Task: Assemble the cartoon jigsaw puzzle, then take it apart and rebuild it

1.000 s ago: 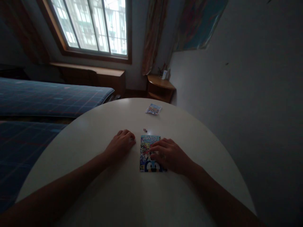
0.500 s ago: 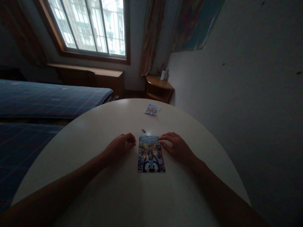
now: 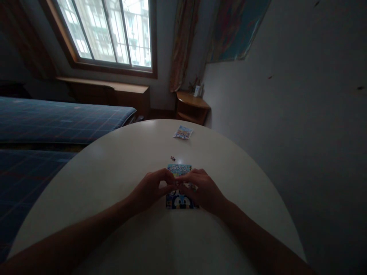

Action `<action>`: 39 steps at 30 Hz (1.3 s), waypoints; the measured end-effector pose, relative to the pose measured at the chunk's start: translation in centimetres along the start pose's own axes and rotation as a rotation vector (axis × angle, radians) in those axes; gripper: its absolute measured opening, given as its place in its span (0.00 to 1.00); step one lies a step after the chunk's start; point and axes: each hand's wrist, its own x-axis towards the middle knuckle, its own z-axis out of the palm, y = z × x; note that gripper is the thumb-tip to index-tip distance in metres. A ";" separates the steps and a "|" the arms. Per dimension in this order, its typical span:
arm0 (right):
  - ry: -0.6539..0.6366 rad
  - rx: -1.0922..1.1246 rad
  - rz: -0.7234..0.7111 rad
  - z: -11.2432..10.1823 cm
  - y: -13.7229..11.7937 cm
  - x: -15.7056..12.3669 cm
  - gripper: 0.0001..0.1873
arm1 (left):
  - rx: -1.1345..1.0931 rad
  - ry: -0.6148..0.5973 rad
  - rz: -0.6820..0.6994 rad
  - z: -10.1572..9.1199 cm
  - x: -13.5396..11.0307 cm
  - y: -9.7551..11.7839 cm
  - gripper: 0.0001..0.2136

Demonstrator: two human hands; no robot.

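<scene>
A colourful picture card (image 3: 182,202) with a blue dog's face lies flat on the round white table (image 3: 120,152), its middle covered by my fingers. Above it, my left hand (image 3: 155,188) is closed in a pinch, thumb and forefinger together. My right hand (image 3: 205,189) comes in from the other side, its fingertips drawn together and meeting those of the left. Whatever small thing may be between the fingertips is too tiny and dark to make out. Just beyond the card lie small dark-and-light pieces (image 3: 172,158).
A printed packet (image 3: 183,132) lies near the far edge of the table. Left of the table are beds with blue plaid mattresses (image 3: 57,120). A wooden corner shelf (image 3: 193,100) stands behind, and a white wall (image 3: 258,114) runs along the right.
Both hands have moved inward from the sides of the card and now meet over its middle. The right hand's fingers have drawn together. Card, small pieces and packet stay where they were.
</scene>
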 end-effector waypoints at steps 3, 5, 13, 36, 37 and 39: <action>0.037 -0.035 -0.019 0.1 0.2 0.0 0.08 | -0.012 0.004 0.009 0.0 -0.1 -0.1 0.05; 0.059 -0.049 -0.019 0.2 0.2 0.0 0.07 | 0.000 -0.004 0.002 0.0 -0.1 0.0 0.05; 0.028 -0.081 0.008 -0.4 0.1 0.1 0.08 | -0.007 0.002 -0.045 -0.4 -0.1 0.9 0.05; 0.026 0.133 0.236 -0.8 0.9 0.3 0.08 | 0.283 -0.174 0.240 0.3 -0.8 0.9 0.11; 0.018 0.105 0.252 -1.0 1.2 0.2 0.07 | 0.336 -0.219 0.284 0.3 -0.9 0.9 0.14; -0.005 0.062 0.296 -1.2 1.7 0.1 0.04 | 0.415 -0.280 0.313 0.5 -1.1 0.9 0.19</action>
